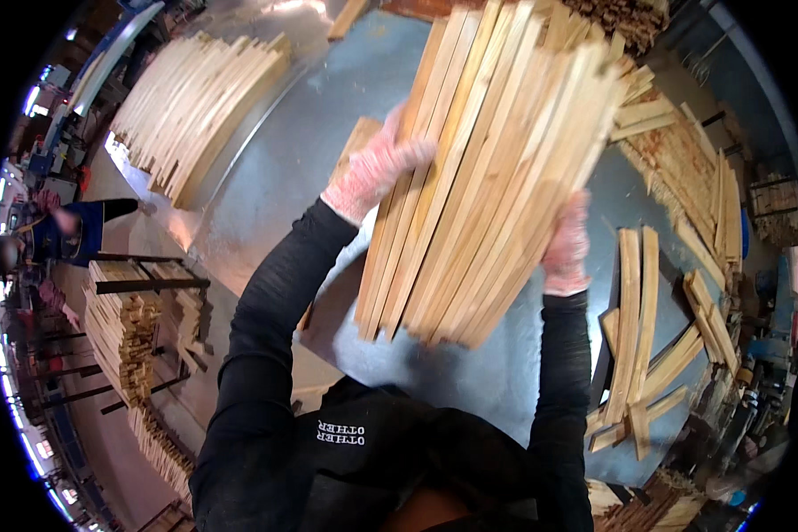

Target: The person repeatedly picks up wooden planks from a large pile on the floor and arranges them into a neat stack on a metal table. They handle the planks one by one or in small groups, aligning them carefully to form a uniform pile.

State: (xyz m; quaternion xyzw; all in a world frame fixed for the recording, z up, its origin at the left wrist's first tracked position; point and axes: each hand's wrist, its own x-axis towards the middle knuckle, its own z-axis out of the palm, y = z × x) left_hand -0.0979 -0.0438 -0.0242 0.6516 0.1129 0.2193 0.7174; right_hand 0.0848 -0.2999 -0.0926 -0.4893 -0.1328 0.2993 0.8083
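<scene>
A wide bundle of wooden strips (479,195) lies side by side between my two hands, over a grey metal table (301,115). My left hand (377,173), in a pink and white knit glove, grips the bundle's left edge with the thumb laid over the top. On the right edge presses my right hand (567,248), gloved the same way; its fingers are mostly hidden behind the wood. The bundle's far end is slightly blurred. Part of a short board (355,142) shows beyond my left hand.
A row of strips (204,106) lies at the far left of the table. Loose strips (629,319) lie crossed at the right, near more scattered wood (683,168). Stacked strips (120,328) rest on a metal rack at left, where another person (71,230) stands.
</scene>
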